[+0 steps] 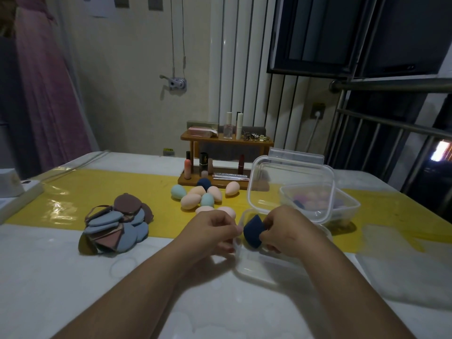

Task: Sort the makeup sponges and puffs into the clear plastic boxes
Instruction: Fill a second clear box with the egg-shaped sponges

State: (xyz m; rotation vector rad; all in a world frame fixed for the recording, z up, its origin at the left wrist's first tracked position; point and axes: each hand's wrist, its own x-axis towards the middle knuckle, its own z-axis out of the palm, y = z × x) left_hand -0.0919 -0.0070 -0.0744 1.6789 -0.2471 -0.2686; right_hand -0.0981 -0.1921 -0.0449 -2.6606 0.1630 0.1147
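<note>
Over the near clear box (254, 267), the right hand (286, 231) pinches a dark blue sponge (253, 231); the left hand (212, 231) grips the box's rim.

I see a wooden rack (226, 142) with two shelves at the far side of the table (73, 277). White tubes (239, 126) stand on its upper shelf and lipsticks (241, 164) on the lower one. A yellow runner (97, 187) lies across the table. A pink curtain (49, 81) hangs at the left. A white radiator (239, 57) stands behind the rack, with a dark window (318, 33) to its right. A power strip (22, 192) lies at the left table edge.
</note>
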